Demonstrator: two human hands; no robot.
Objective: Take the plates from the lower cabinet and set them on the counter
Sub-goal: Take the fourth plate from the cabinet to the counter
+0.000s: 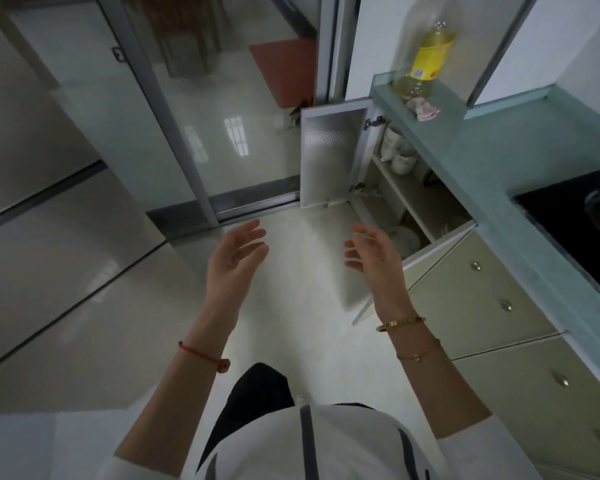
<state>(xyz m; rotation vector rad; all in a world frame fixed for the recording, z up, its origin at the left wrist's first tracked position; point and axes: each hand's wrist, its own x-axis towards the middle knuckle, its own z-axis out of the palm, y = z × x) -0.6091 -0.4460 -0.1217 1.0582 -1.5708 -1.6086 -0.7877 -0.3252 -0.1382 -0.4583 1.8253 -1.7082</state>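
Observation:
The lower cabinet [409,199] under the pale green counter [520,157] stands with both doors swung out. White plates [404,237] show on its bottom shelf, partly hidden by the near door [426,261]. White cups [397,150] sit on the upper shelf. My left hand [234,261] is held out over the floor, fingers apart and empty. My right hand [374,258] hovers just in front of the cabinet opening, fingers spread, holding nothing and close to the plates without touching them.
An oil bottle [426,46] and a crumpled pink scrap [425,109] sit on the counter's far end. A black cooktop [579,209] lies at the right. Drawers with metal knobs [506,304] run below. The far cabinet door [329,154] and glass sliding doors [174,109] stand ahead.

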